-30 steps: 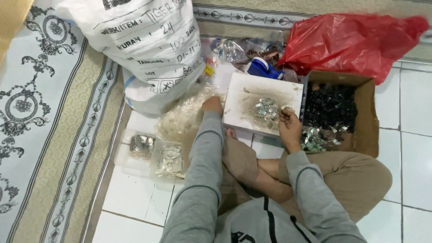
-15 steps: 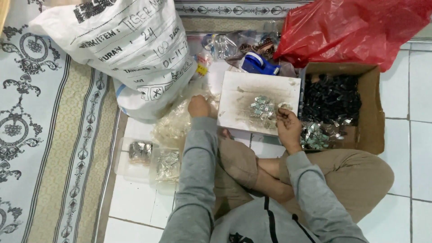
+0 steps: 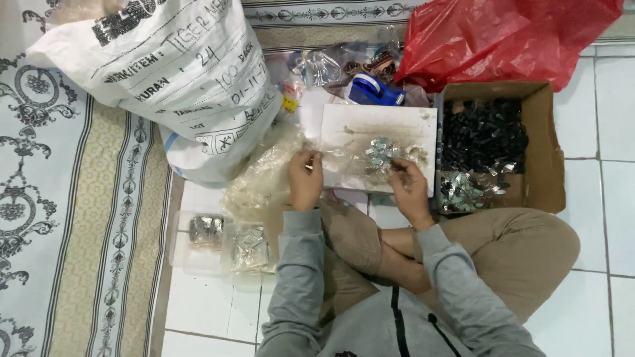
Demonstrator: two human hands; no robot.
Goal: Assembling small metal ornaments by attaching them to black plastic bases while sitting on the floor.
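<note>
A person sits cross-legged on the tiled floor, left hand pinching a clear plastic bag while the right hand, fingers narrowed, seemingly picks small silver pieces from a white board, probably for careful bagging.

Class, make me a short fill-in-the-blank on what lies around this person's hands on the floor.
1. The right hand touches small metal pieces heaped on a ____ board.
2. The cardboard box beside the board holds mostly ____ parts.
3. Behind the box lies a ____ plastic bag.
4. The left hand pinches a ____ plastic bag.

Missing words: white; black; red; clear
</note>
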